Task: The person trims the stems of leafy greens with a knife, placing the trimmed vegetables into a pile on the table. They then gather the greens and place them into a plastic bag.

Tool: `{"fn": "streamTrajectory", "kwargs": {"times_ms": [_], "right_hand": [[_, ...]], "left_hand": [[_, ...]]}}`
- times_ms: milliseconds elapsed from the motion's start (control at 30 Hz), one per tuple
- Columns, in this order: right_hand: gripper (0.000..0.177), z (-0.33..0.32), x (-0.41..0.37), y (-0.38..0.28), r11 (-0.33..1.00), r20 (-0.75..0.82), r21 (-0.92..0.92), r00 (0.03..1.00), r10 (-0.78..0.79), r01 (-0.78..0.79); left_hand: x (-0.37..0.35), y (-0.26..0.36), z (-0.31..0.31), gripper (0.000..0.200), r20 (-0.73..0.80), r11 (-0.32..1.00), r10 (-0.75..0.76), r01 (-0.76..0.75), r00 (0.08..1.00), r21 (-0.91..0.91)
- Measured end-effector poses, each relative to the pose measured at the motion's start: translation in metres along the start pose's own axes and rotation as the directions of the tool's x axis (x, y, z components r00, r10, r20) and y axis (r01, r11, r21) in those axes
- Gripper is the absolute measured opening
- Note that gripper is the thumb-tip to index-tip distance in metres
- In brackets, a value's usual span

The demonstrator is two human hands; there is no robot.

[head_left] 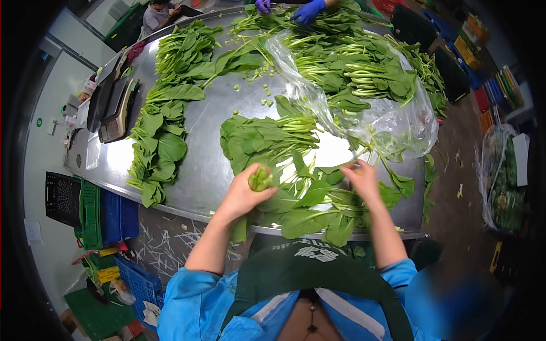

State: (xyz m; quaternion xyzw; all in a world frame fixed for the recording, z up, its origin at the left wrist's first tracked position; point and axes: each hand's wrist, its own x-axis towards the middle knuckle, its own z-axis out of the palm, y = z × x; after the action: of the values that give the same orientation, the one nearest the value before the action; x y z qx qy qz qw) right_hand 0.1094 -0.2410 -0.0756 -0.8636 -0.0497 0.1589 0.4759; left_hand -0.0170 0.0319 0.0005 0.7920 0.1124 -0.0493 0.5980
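Observation:
My left hand (pixel 244 193) grips a bunch of leafy greens (pixel 261 178) by its cut stem end, near the front edge of the steel table (pixel 207 165). My right hand (pixel 362 177) reaches into the loose pile of greens (pixel 318 202) in front of me, fingers pinched on a stalk. A neater stack of greens (pixel 267 139) lies just beyond my hands. Behind it a clear plastic bag (pixel 392 122) spreads under a large heap of greens (pixel 358 71).
A row of greens (pixel 162 131) runs along the table's left side beside a scale (pixel 116 113). A co-worker's blue-gloved hands (pixel 301 9) work at the far end. Blue and green crates (pixel 105 216) stand left below the table; stacked boxes (pixel 489 96) line the right.

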Motion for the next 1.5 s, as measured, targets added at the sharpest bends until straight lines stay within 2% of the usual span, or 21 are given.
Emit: {"fn": "streamTrajectory", "kwargs": {"times_ms": [67, 100, 233, 300, 333, 433, 533, 633, 700, 767, 800, 867, 933, 1000, 1067, 1133, 1200, 1267, 1367, 1400, 1500], "right_hand": [[0.024, 0.060, 0.032, 0.027, 0.976, -0.078, 0.013, 0.973, -0.217, 0.218], [0.025, 0.080, 0.043, 0.023, 0.989, -0.087, -0.023, 0.986, -0.145, 0.144], [0.027, 0.120, 0.073, 0.034, 0.963, -0.233, -0.156, 0.940, -0.250, 0.218], [0.029, 0.113, 0.080, 0.036, 0.958, -0.041, -0.235, 0.984, -0.176, 0.162], [0.031, 0.102, 0.074, 0.028, 0.936, -0.037, -0.253, 0.965, -0.260, 0.243], [0.028, 0.059, 0.032, -0.019, 0.937, 0.010, -0.069, 0.940, -0.342, 0.341], [0.024, 0.023, -0.022, -0.072, 0.938, 0.125, -0.033, 0.933, -0.338, 0.344], [0.019, 0.006, -0.050, -0.096, 0.906, 0.224, -0.022, 0.885, -0.408, 0.423], [0.025, -0.013, -0.045, -0.084, 0.922, 0.409, -0.152, 0.872, -0.269, 0.356], [0.034, -0.047, -0.029, -0.053, 0.896, 0.627, -0.256, 0.768, -0.132, 0.363], [0.035, -0.055, -0.022, -0.032, 0.917, 0.606, -0.177, 0.774, -0.185, 0.358], [0.030, -0.041, 0.000, -0.024, 0.999, 0.424, -0.045, 0.906, 0.014, 0.005], [0.027, 0.009, 0.043, -0.003, 0.985, 0.018, -0.062, 0.987, -0.159, 0.160], [0.032, 0.064, 0.090, 0.008, 0.961, -0.105, 0.231, 0.986, -0.133, 0.154], [0.033, 0.098, 0.126, 0.009, 0.844, 0.077, 0.477, 0.969, 0.236, -0.244], [0.032, 0.119, 0.137, -0.002, 0.677, 0.128, 0.630, 0.911, 0.393, -0.380], [0.030, 0.120, 0.133, -0.006, 0.654, 0.141, 0.650, 0.907, 0.396, -0.387], [0.030, 0.109, 0.114, -0.018, 0.520, 0.207, 0.801, 0.952, 0.224, -0.297], [0.026, 0.073, 0.042, -0.063, 0.830, 0.083, 0.557, 0.995, -0.046, -0.008], [0.026, 0.061, 0.018, -0.074, 0.891, 0.123, 0.450, 0.984, -0.132, 0.063], [0.028, 0.041, -0.037, -0.091, 0.808, 0.140, 0.564, 0.944, -0.298, 0.171]], "left_hand": [[0.001, 0.015, 0.010, 0.027, -0.051, 0.999, 0.019, -0.021, 0.998, -0.033], [0.001, 0.017, 0.013, 0.027, -0.037, 0.999, 0.023, -0.024, 0.999, -0.027], [-0.007, 0.007, 0.018, 0.023, 0.009, 0.995, 0.054, -0.054, 0.999, 0.087], [-0.010, 0.011, 0.013, 0.021, 0.031, 0.956, 0.101, -0.105, 0.994, 0.275], [-0.011, 0.007, 0.010, 0.021, 0.025, 0.955, 0.102, -0.105, 0.994, 0.276], [-0.015, -0.002, 0.007, 0.022, -0.040, 0.870, 0.177, -0.138, 0.983, 0.474], [-0.012, 0.021, 0.018, 0.025, -0.088, 0.690, 0.571, -0.419, 0.816, 0.590], [-0.005, 0.038, 0.030, 0.030, -0.015, 0.619, 0.641, -0.505, 0.768, 0.602], [-0.005, 0.038, 0.027, 0.030, 0.115, 0.695, 0.473, -0.450, 0.873, 0.561], [-0.012, 0.032, 0.012, 0.028, 0.103, 0.783, 0.410, -0.407, 0.906, 0.470], [-0.015, 0.028, 0.004, 0.027, 0.091, 0.862, 0.336, -0.345, 0.938, 0.373], [-0.016, 0.019, 0.005, 0.026, 0.098, 0.897, 0.285, -0.301, 0.954, 0.325], [-0.012, 0.020, 0.017, 0.028, -0.008, 0.982, 0.089, -0.086, 0.996, 0.171], [-0.008, 0.028, 0.029, 0.031, -0.035, 0.974, 0.151, -0.142, 0.988, 0.177], [-0.010, 0.034, 0.035, 0.031, -0.001, 0.986, 0.133, -0.132, 0.991, 0.098], [-0.013, 0.025, 0.039, 0.029, 0.000, 0.968, 0.191, -0.188, 0.982, 0.163], [-0.017, 0.016, 0.037, 0.029, 0.042, 0.923, 0.170, -0.174, 0.985, 0.343], [-0.019, 0.009, 0.028, 0.029, 0.005, 0.908, 0.172, -0.161, 0.985, 0.386], [-0.017, 0.006, 0.014, 0.033, -0.140, 0.753, 0.457, -0.299, 0.878, 0.586], [-0.014, 0.015, 0.011, 0.033, -0.147, 0.758, 0.450, -0.290, 0.881, 0.584], [-0.005, 0.048, 0.013, 0.034, -0.019, 0.629, 0.591, -0.446, 0.806, 0.636]]}}
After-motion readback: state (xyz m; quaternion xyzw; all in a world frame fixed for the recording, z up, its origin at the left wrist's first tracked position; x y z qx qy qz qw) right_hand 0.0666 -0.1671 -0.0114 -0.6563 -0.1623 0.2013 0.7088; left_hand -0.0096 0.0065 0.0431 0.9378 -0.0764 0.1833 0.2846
